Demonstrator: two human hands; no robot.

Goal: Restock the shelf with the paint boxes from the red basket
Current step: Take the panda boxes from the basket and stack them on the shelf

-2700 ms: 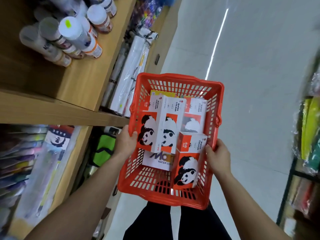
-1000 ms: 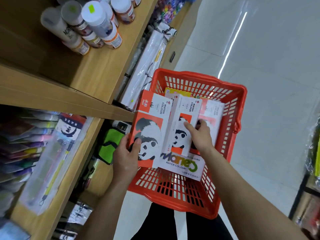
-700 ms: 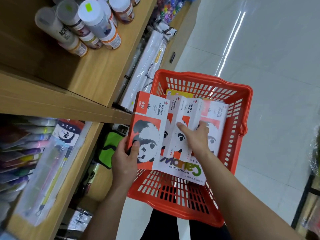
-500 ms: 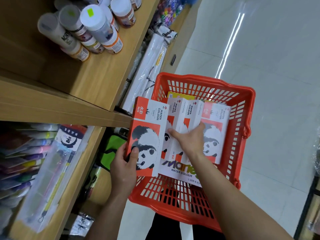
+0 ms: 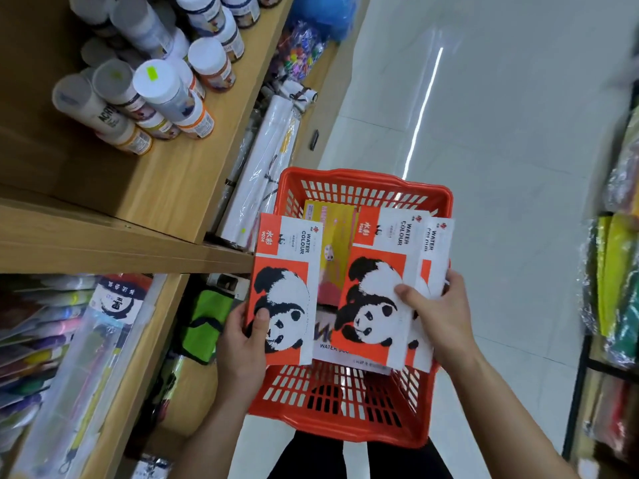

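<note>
The red basket [image 5: 359, 188] hangs in front of my legs, beside the wooden shelf [image 5: 179, 188]. My left hand [image 5: 242, 344] grips one orange-and-white panda paint box [image 5: 287, 271] by its lower edge, at the basket's left rim. My right hand [image 5: 439, 319] holds two more panda paint boxes [image 5: 380, 271] together, thumb on the front one, over the basket's right side. Between them a yellow and pink box [image 5: 332, 236] and a white water colour box [image 5: 332, 347] lie in the basket.
Paint bottles with white caps [image 5: 162, 88] lie stacked on the upper shelf. Wrapped brush packs [image 5: 69, 340] fill the lower shelf at left. White rolled packages [image 5: 262, 167] and a green bag [image 5: 207, 323] sit below. Another rack [image 5: 615, 271] stands at right; tiled aisle floor [image 5: 501, 133] lies between.
My right hand has closed on two panda boxes and drawn them right, apart from the one in my left hand. The yellow box beneath now shows. Camera view shifted slightly.
</note>
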